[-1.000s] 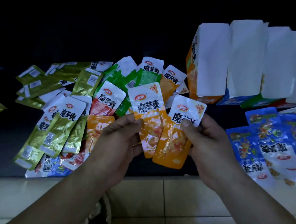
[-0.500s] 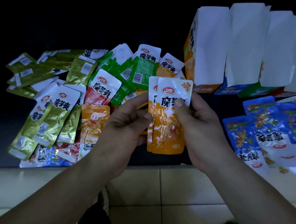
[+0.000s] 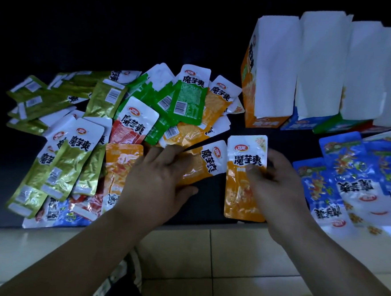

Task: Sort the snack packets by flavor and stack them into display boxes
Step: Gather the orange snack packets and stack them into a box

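My right hand [image 3: 277,188] grips a small stack of orange packets [image 3: 242,197] upright, thumb across the front. My left hand [image 3: 157,182] lies on another orange packet [image 3: 206,164] that rests tilted on the dark table [image 3: 208,209]. Its fingers spread over the packet's lower half, and the thumb sits at the packet's lower edge. At the back right stand display boxes with raised white flaps. The orange box [image 3: 264,122] is nearest, then a blue box [image 3: 300,124], a green box [image 3: 330,125] and a red one, mostly hidden.
A mixed pile fills the left: gold packets [image 3: 71,162], green packets [image 3: 188,98], a red packet [image 3: 131,129] and more orange packets [image 3: 121,165]. Blue packets [image 3: 349,181] lie grouped on the right. The table's front edge meets a pale tiled floor [image 3: 228,254].
My left hand let go of the stack it held together with my right hand and moved down-left onto a loose orange packet. My right hand keeps the stack and has shifted right.
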